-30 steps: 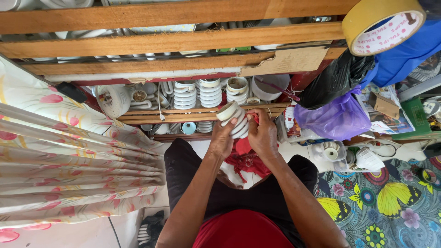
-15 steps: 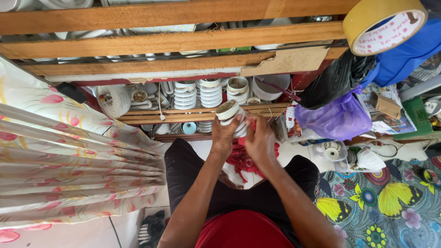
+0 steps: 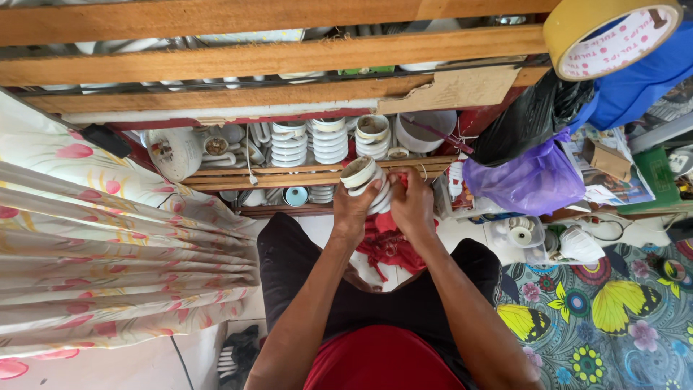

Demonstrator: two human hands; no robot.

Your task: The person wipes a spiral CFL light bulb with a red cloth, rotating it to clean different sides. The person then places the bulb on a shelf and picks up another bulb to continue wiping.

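Note:
My left hand [image 3: 353, 211] grips a white ribbed ceramic insulator [image 3: 363, 178], its open top tilted up and to the left. My right hand [image 3: 412, 204] presses a red cloth [image 3: 388, 242] against the insulator's right side; the cloth hangs down over my lap. Both hands are in front of a wooden shelf [image 3: 274, 178] that holds more white ribbed insulators [image 3: 329, 141].
A flowered curtain [image 3: 101, 245] hangs at the left. A purple bag [image 3: 524, 180] and a black bag [image 3: 521, 119] hang at the right, below a roll of yellow tape [image 3: 608, 34]. A butterfly-patterned cloth [image 3: 613, 310] lies at the lower right. Wooden beams [image 3: 274, 56] cross the top.
My right hand slid down the insulator with the cloth, then came back up to its side. The left hand has kept its grip.

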